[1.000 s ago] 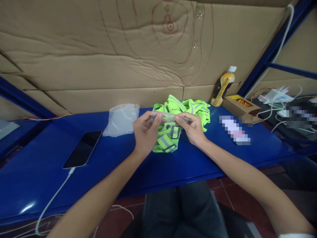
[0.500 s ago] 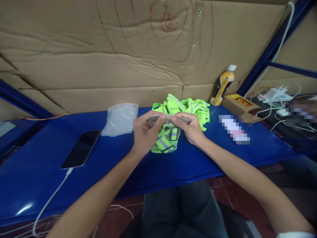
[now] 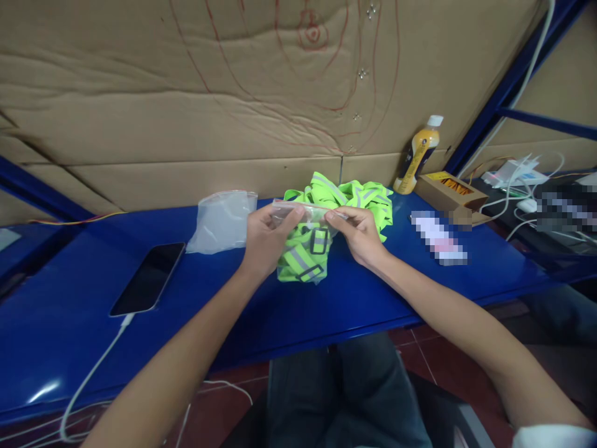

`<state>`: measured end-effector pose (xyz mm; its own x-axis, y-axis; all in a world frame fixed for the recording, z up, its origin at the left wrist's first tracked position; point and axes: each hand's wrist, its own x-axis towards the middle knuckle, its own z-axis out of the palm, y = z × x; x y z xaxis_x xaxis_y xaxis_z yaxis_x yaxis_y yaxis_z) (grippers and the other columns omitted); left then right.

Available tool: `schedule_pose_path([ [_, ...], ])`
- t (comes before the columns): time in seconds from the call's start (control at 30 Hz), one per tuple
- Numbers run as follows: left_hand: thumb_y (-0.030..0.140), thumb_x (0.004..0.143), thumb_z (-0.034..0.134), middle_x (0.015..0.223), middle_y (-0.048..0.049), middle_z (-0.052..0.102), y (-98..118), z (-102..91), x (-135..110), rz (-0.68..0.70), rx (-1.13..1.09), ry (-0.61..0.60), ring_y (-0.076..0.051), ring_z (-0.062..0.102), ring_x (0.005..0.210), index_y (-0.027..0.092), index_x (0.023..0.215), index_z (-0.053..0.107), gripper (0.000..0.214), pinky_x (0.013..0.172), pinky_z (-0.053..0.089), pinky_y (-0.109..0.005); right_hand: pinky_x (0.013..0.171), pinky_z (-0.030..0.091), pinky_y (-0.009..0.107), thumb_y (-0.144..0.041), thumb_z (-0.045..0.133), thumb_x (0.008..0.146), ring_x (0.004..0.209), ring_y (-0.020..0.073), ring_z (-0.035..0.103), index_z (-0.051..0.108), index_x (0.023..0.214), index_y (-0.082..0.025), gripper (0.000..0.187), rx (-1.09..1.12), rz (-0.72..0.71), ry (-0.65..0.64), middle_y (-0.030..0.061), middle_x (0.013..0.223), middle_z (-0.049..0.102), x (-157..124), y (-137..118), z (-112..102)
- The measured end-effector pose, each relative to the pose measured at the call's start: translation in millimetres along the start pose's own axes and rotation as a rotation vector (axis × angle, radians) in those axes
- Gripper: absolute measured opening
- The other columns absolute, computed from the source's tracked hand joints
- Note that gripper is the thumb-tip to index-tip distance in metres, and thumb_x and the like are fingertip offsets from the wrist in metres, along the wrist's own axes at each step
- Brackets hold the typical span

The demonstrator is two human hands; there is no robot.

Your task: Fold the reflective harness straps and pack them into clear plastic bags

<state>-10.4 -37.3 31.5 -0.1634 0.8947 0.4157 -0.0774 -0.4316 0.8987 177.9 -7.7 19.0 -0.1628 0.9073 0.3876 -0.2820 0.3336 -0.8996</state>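
Bag (image 3: 304, 254): left hand (image 3: 267, 239), right hand (image 3: 365, 238) tightly pinching upper edge.

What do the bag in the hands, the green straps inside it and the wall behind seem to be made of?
The bag: probably thin, glossy clear plastic; its contents show through and it catches light.
The green straps: likely soft fabric, since they fold and bunch, with smooth grey bands, perhaps reflective.
The wall: apparently matte brown cardboard, given its creases and seams.
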Motion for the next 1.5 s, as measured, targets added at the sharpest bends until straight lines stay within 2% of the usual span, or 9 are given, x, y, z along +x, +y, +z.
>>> schedule_pose_path([
  [0.3, 0.053, 0.094, 0.080, 0.106, -0.0082, 0.083, -4, -10.6, 7, -0.018, 0.053, -0.120, -0.025, 0.077, 0.103, 0.019, 0.100, 0.084, 0.034, 0.089, 0.063, -0.034, 0.069, 0.064, 0.028, -0.060, 0.102, 0.070, 0.077, 0.0179, 0.074, 0.087, 0.081, -0.024, 0.041, 0.100, 0.070, 0.012, 0.0027, 0.082, 0.080, 4, 0, -14],
  [0.43, 0.048, 0.072, 0.099, 0.116, -0.0076, 0.079, 9, -12.7, 8, -0.223, 0.063, -0.380, -0.025, 0.077, 0.100, 0.023, 0.123, 0.074, 0.061, 0.081, 0.063, -0.033, 0.052, 0.051, 0.022, -0.064, 0.100, 0.072, 0.064, 0.0134, 0.064, 0.087, 0.082, -0.025, 0.042, 0.078, 0.000, 0.152, 0.0017, 0.078, 0.077, 10, 0, -19],
  [0.53, 0.040, 0.067, 0.100, 0.102, -0.0056, 0.077, 14, -14.1, 9, -0.263, 0.118, -0.418, -0.023, 0.075, 0.087, 0.023, 0.113, 0.071, 0.057, 0.073, 0.060, -0.031, 0.047, 0.047, 0.023, -0.063, 0.100, 0.074, 0.056, 0.0106, 0.056, 0.087, 0.082, -0.026, 0.040, 0.075, -0.029, 0.185, 0.0000, 0.077, 0.077, 14, 0, -21],
  [0.7, 0.044, 0.085, 0.083, 0.083, -0.0013, 0.068, 8, -23.9, 27, 0.009, 0.055, 0.003, -0.015, 0.062, 0.072, 0.020, 0.088, 0.071, 0.027, 0.065, 0.049, -0.025, 0.081, 0.067, 0.031, -0.057, 0.101, 0.077, 0.083, 0.0166, 0.077, 0.086, 0.097, -0.029, 0.037, 0.143, -0.089, 0.090, 0.0004, 0.095, 0.082, 15, -3, -21],
  [0.8, 0.046, 0.091, 0.076, 0.073, 0.0019, 0.055, 2, -39.3, 44, 0.141, -0.020, 0.335, -0.012, 0.050, 0.064, 0.020, 0.071, 0.055, 0.039, 0.061, 0.044, -0.023, 0.088, 0.068, 0.039, -0.057, 0.092, 0.087, 0.088, 0.0218, 0.079, 0.083, 0.102, -0.025, 0.036, -0.013, -0.141, 0.001, 0.0039, 0.096, 0.083, 12, 1, -20],
  [0.9, 0.049, 0.095, 0.073, 0.065, 0.0056, 0.038, -6, -59.0, 57, 0.161, -0.019, 0.500, -0.010, 0.037, 0.056, 0.023, 0.065, 0.042, 0.050, 0.053, 0.037, -0.022, 0.088, 0.067, 0.043, -0.050, 0.081, 0.098, 0.090, 0.0237, 0.077, 0.080, 0.101, -0.024, 0.027, -0.353, -0.291, -0.036, 0.0057, 0.098, 0.082, 6, 8, -19],
  [1.07, 0.059, 0.093, 0.073, 0.067, 0.0037, 0.047, -23, -76.4, 67, 0.067, -0.026, 0.640, -0.012, 0.050, 0.060, 0.024, 0.070, 0.047, 0.050, 0.057, 0.049, -0.024, 0.115, 0.056, 0.056, -0.029, 0.068, 0.105, 0.129, 0.0318, 0.066, 0.078, 0.123, -0.018, 0.024, -0.900, -0.692, -0.197, 0.0144, 0.128, 0.075, -1, 18, -18],
  [1.23, 0.074, 0.091, 0.068, 0.087, -0.0054, 0.068, -24, -71.5, 66, 0.041, -0.041, 0.608, -0.019, 0.070, 0.079, 0.021, 0.086, 0.062, 0.053, 0.064, 0.058, -0.028, 0.128, 0.044, 0.064, -0.026, 0.069, 0.102, 0.157, 0.0375, 0.045, 0.075, 0.135, -0.016, 0.036, -1.193, -0.628, -0.273, 0.0185, 0.160, 0.056, 1, 25, -24],
  [1.5, 0.067, 0.075, 0.083, 0.084, -0.0026, 0.063, -34, -79.8, 66, -0.094, 0.127, 0.663, -0.018, 0.064, 0.074, 0.023, 0.088, 0.052, 0.055, 0.065, 0.052, -0.029, 0.132, 0.041, 0.061, -0.026, 0.066, 0.102, 0.159, 0.0403, 0.043, 0.078, 0.128, -0.009, 0.033, -1.246, -0.585, -0.289, 0.0233, 0.163, 0.052, 3, 26, -29],
])
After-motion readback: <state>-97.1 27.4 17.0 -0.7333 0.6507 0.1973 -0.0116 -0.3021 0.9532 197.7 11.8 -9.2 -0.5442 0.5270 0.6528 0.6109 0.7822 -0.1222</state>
